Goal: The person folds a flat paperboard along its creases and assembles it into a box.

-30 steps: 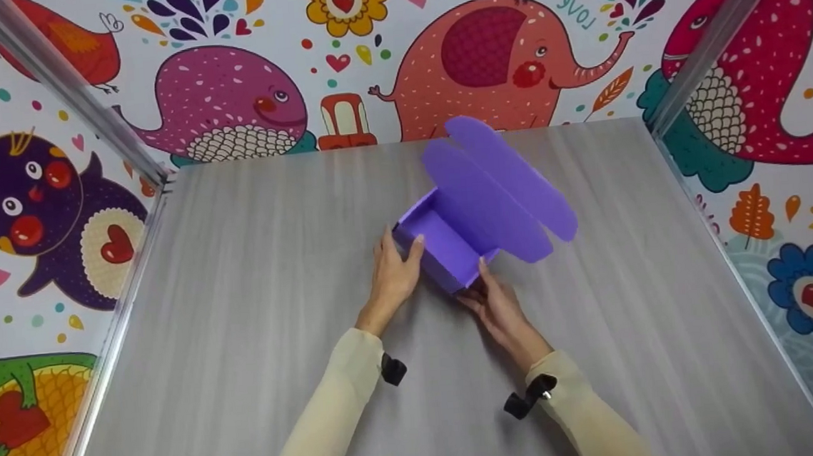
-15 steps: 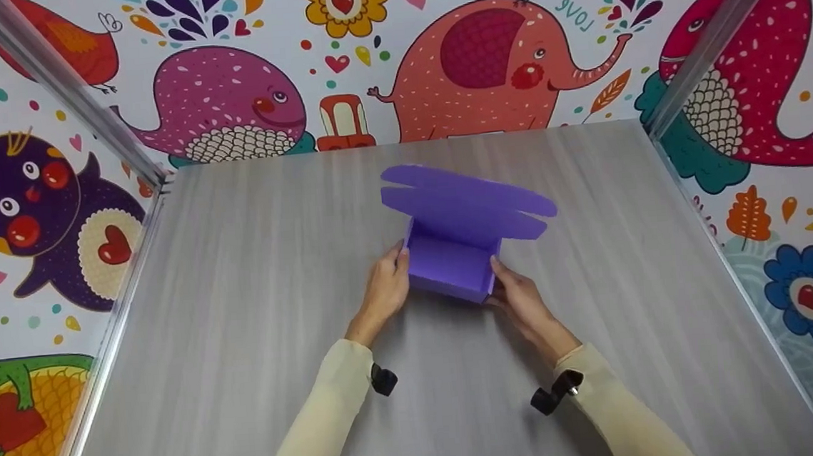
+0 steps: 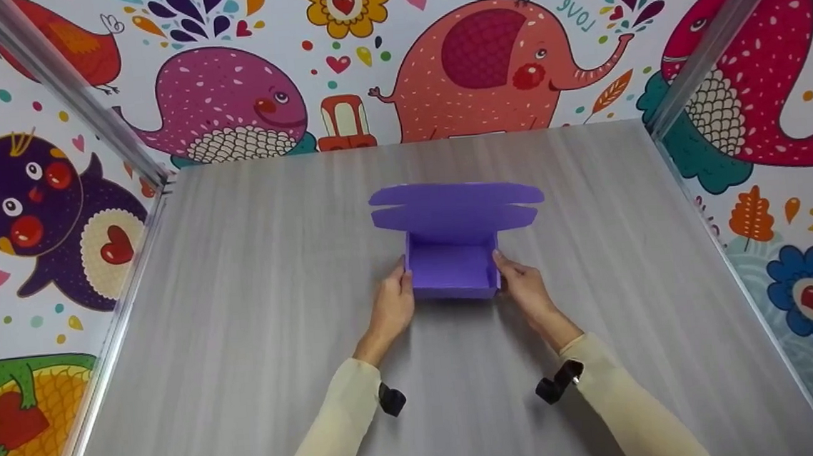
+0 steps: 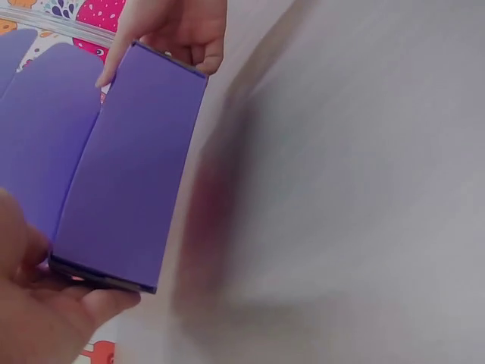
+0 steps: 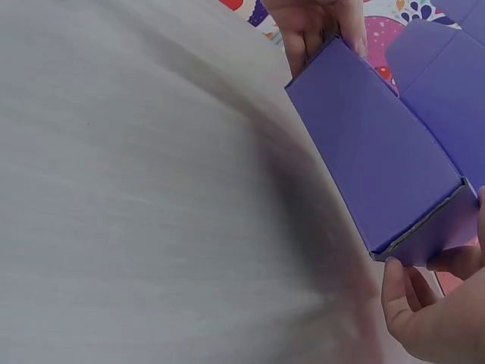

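A purple cardboard box [image 3: 451, 266] is held above the table, its lid [image 3: 454, 207] folded back and its inside showing nothing in it. At the box's left end my left hand [image 3: 392, 304] grips the wall, thumb on the near side. My right hand [image 3: 529, 292] holds the opposite end in the same way. The left wrist view shows the box's front panel [image 4: 130, 167] with fingers curled under its end. From the right wrist, fingertips [image 5: 395, 284] sit beneath the box's lower corner, and a shadow lies on the table apart from it.
A grey wood-grain table [image 3: 259, 267] spreads below the box. Cartoon-printed walls [image 3: 239, 89] stand at the back and both sides, with metal posts [image 3: 719, 38] at the back corners. Black wrist-worn cameras [image 3: 392, 399] stick out from both sleeves.
Both hands have turned the box from a slant until its front faces me squarely. The lid has swung from the upper right to straight behind the box. Both hands keep their hold.
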{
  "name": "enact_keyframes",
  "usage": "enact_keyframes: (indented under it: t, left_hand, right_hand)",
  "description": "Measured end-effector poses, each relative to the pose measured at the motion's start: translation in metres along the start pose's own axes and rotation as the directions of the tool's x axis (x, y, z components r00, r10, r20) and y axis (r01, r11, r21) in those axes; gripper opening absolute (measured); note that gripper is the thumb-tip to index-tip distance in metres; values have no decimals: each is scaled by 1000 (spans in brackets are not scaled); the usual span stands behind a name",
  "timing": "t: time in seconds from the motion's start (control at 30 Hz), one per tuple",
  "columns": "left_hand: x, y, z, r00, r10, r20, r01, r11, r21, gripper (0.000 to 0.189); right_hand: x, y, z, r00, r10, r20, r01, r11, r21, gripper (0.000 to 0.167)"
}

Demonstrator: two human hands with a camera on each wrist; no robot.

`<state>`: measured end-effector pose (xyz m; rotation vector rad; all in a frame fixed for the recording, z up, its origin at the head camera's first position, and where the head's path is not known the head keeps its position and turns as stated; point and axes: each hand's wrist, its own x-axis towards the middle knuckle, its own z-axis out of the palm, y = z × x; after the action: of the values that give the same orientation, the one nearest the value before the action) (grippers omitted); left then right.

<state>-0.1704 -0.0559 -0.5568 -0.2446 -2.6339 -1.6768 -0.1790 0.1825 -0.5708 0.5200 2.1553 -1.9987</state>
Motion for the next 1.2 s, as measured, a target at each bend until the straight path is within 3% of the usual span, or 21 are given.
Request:
enact_keyframes:
  t: [0.27, 0.7, 1.0, 1.2]
  left_hand:
    - [-6, -4, 12, 1000, -10, 25, 9, 1000, 25, 45]
    - [-7, -18, 17, 999, 11, 53, -12, 1000, 18, 42]
    - [-5, -20, 16, 996, -44, 83, 43, 999, 21, 45]
    - [-5, -21, 14, 991, -97, 96, 96, 995, 17, 49]
  right_hand:
    - [6, 5, -9, 999, 31, -14, -32, 995, -97, 63]
    - [12, 15, -8, 998, 55, -29, -57, 996, -70, 58]
    - [14, 18, -7, 997, 56, -61, -62, 992, -105, 48]
    - [14, 17, -7, 998, 42, -41, -46, 993, -106, 56]
